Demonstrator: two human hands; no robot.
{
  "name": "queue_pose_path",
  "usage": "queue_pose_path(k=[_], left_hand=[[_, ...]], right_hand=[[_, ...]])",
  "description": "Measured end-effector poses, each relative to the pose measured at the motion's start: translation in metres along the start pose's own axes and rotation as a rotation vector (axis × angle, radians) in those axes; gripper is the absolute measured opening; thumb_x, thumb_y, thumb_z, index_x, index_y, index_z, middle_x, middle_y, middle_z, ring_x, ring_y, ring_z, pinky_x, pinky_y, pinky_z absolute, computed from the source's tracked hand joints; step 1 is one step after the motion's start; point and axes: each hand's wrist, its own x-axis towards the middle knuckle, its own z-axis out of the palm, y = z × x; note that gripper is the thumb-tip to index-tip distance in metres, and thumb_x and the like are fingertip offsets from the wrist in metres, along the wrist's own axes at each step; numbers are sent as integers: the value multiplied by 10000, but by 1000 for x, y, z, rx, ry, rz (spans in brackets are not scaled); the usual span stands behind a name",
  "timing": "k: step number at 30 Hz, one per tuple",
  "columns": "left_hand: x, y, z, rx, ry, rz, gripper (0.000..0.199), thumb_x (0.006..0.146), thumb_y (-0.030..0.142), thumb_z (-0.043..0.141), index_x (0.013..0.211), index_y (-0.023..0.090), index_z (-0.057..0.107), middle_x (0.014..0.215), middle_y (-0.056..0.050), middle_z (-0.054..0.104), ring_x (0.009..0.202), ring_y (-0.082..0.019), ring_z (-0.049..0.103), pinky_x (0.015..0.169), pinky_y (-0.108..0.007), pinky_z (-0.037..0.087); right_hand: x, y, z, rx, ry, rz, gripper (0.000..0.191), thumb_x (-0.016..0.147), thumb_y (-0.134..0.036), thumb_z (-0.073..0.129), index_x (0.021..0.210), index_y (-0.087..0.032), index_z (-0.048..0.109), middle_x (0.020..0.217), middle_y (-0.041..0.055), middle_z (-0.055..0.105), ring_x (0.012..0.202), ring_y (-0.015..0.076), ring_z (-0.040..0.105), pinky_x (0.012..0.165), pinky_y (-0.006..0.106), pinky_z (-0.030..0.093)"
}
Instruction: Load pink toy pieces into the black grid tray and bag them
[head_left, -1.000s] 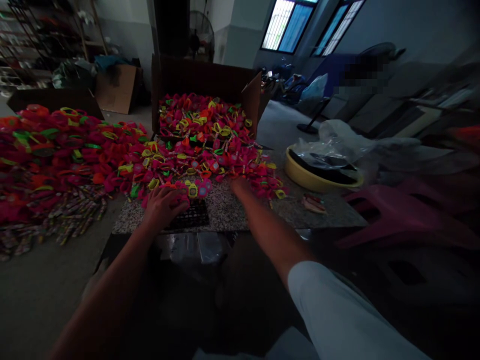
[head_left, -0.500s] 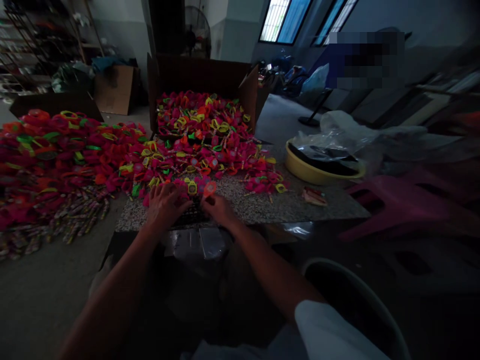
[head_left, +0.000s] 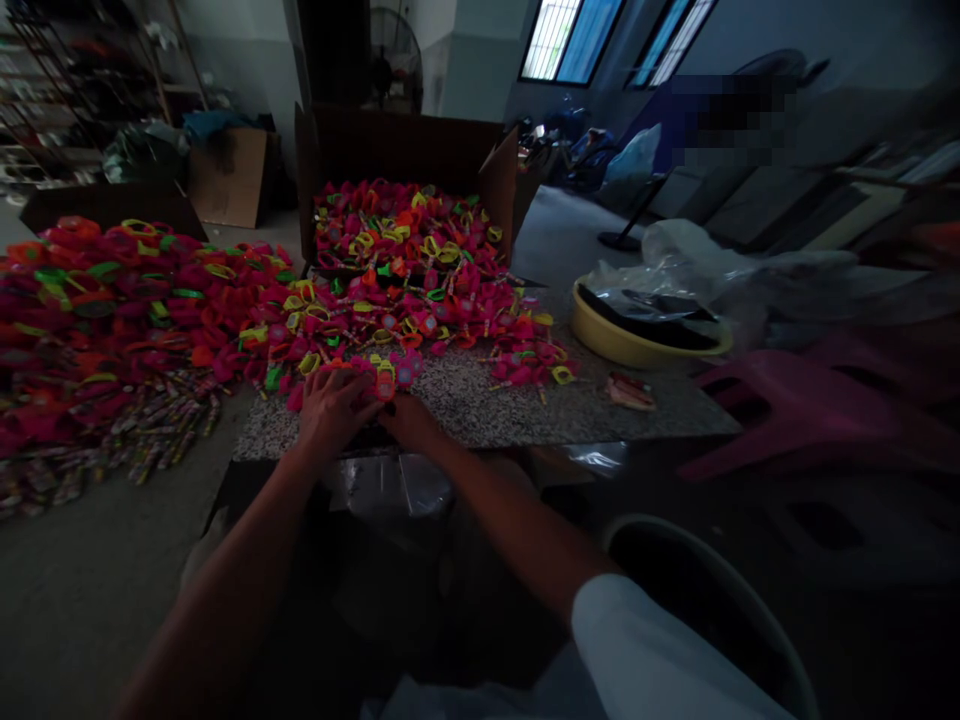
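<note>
Orange toy watch [head_left: 385,388] sits at the fingertips of my right hand [head_left: 411,420], beside my left hand [head_left: 330,405], near the front of the speckled tabletop [head_left: 480,412]. My right fingers are bent inward, but I cannot tell whether they pinch the watch or only touch it. My left hand lies palm down over pink pieces [head_left: 360,368], its fingers slightly apart; what they grip underneath is hidden. The work in hand looks to me like close placing or straightening of small pieces, and any shift of the orange one calls for a light touch, I judge, since others crowd it. Part of a dark rack [head_left: 367,438] shows below my fingers. Beyond, a bright heap [head_left: 450,312] spreads back toward an open cardboard box [head_left: 409,140] full of similar pieces. More are piled to my left [head_left: 150,300], above patterned sticks [head_left: 161,435]. To my right are a small packet [head_left: 630,392], a yellow basin [head_left: 622,347] with clear plastic [head_left: 660,265] over it, and a pink stool [head_left: 802,400].
</note>
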Motion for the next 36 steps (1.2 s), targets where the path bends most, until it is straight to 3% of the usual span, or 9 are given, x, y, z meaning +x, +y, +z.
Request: queue_pose_path(k=[4, 11, 19, 30, 36], left_hand=[[0, -3, 0, -33, -15, 13, 416, 923, 512, 763, 1295, 327, 761, 1334, -76, 701, 1272, -353, 567, 1131, -554, 419], [2, -6, -3, -60, -20, 29, 443, 930, 501, 760, 1332, 316, 746, 1291, -85, 718, 1229, -337, 594, 1133, -553, 429], [1, -9, -1, -80, -5, 50, 453, 936, 494, 757, 1352, 315, 737, 1280, -91, 721, 1233, -335, 596, 1138, -553, 432], [0, -7, -2, -68, -18, 32, 436, 934, 486, 758, 1333, 312, 743, 1288, -87, 715, 1261, -337, 584, 1170, -547, 404], [2, -2, -7, -46, -16, 57, 451, 954, 484, 712, 1381, 338, 710, 1289, -83, 704, 1233, -339, 593, 1146, -534, 422]], right_hand=[[3, 3, 0, -56, -23, -48, 354, 940, -147, 653, 1276, -208, 748, 1216, 57, 786, 1112, 240, 702, 991, 314, 517], [12, 8, -12, -116, -135, -97, 292, 931, -152, 673, 1203, -184, 777, 1149, 58, 804, 1046, 246, 725, 922, 303, 530], [8, 4, -8, -166, -64, -89, 336, 959, -179, 664, 1283, -201, 750, 1273, 84, 775, 1167, 260, 698, 1019, 338, 515], [6, -11, -14, -290, -150, -3, 271, 963, -213, 663, 1206, -189, 781, 1176, 114, 797, 1093, 293, 725, 942, 336, 526], [9, -12, -10, -364, -162, -26, 350, 981, -286, 668, 1308, -189, 746, 1254, 131, 777, 1138, 298, 722, 945, 341, 536]])
